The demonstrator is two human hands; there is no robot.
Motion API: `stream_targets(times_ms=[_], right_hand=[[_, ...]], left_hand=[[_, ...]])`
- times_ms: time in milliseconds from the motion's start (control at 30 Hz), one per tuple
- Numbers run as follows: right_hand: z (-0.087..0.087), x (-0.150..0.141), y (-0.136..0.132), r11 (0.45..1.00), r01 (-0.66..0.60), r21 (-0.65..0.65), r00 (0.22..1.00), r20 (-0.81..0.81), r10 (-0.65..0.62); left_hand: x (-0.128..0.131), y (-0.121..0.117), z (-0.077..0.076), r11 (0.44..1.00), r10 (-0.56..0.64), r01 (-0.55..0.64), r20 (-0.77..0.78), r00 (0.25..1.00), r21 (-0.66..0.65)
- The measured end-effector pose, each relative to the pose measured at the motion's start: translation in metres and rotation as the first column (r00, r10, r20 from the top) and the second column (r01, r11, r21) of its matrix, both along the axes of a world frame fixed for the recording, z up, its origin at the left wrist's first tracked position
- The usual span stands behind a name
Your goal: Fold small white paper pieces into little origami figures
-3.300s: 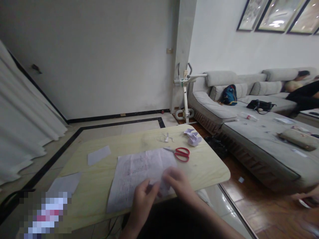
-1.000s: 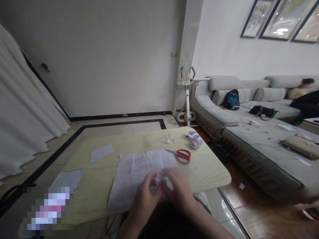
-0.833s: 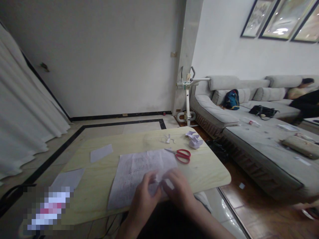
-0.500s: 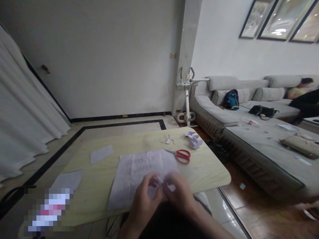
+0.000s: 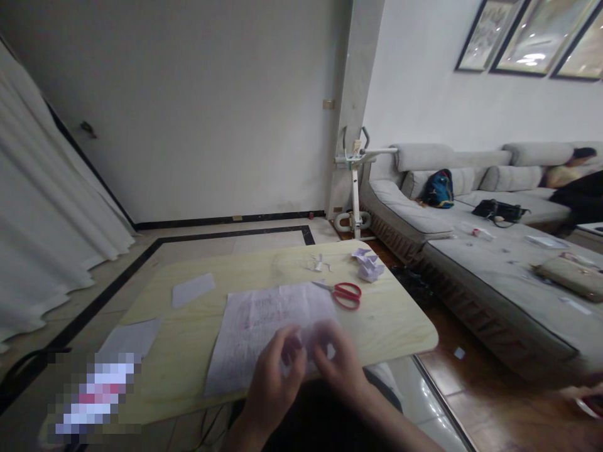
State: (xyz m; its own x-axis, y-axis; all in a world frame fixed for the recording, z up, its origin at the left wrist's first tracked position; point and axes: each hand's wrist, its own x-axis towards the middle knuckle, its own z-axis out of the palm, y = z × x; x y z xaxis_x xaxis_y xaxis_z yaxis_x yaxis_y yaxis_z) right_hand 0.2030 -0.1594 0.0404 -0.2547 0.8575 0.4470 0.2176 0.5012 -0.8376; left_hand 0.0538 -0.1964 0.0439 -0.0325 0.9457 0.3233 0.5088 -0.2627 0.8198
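Note:
Close to the near edge of the table, my left hand [image 5: 279,363] is closed with its fingers curled round a small piece of white paper [image 5: 298,339]. My right hand [image 5: 335,358] presses against the same paper from the other side, its fingertips smeared by motion. Much of the paper is hidden behind the fingers. Beneath and beyond both hands lies a large printed sheet [image 5: 257,326]. Red-handled scissors [image 5: 347,295] rest at the sheet's upper right corner. Behind them sit folded paper pieces [image 5: 370,269] and thin paper scraps [image 5: 319,263].
Two plain paper pieces, one farther back [image 5: 193,290] and one at the left edge [image 5: 132,339], lie on the wooden table [image 5: 396,320]. A grey sofa [image 5: 490,295] with bags and a seated person stands right. White exercise equipment [image 5: 355,188] stands behind the table.
My right hand's fingers have shifted slightly upward at the small paper and are blurred. My left hand keeps its hold. The items on the table have not moved.

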Motion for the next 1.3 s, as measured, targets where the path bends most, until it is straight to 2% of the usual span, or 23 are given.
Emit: stream_targets(times_ms=[267,633,733,867,1067,1300], right_hand=[[-0.011,0.0,-0.002,0.998,0.039,-0.058,0.999,-0.007,-0.04],[-0.004,0.002,-0.005,0.994,0.024,-0.108,0.991,-0.128,-0.038],[-0.005,0.004,-0.004,0.989,-0.026,-0.144,0.988,-0.155,0.003],[-0.001,0.006,-0.004,0.974,-0.12,-0.193,0.974,-0.212,0.078],[-0.005,0.003,-0.003,0.945,-0.07,-0.319,0.966,-0.258,-0.015],[-0.012,0.0,0.004,0.907,-0.179,-0.381,0.94,-0.337,0.043]], left_hand=[[0.002,0.006,-0.014,0.998,0.044,-0.039,0.094,0.995,-0.051],[0.001,0.0,0.0,0.998,0.024,-0.008,0.247,0.969,-0.065],[0.001,0.0,0.001,0.998,0.027,-0.013,0.249,0.968,-0.057],[0.0,0.0,-0.003,1.0,0.001,0.0,0.154,0.988,-0.011],[-0.005,0.002,-0.012,0.993,0.018,-0.01,-0.07,0.997,0.114],[-0.009,0.005,-0.012,0.977,-0.028,0.07,-0.204,0.979,0.202]])
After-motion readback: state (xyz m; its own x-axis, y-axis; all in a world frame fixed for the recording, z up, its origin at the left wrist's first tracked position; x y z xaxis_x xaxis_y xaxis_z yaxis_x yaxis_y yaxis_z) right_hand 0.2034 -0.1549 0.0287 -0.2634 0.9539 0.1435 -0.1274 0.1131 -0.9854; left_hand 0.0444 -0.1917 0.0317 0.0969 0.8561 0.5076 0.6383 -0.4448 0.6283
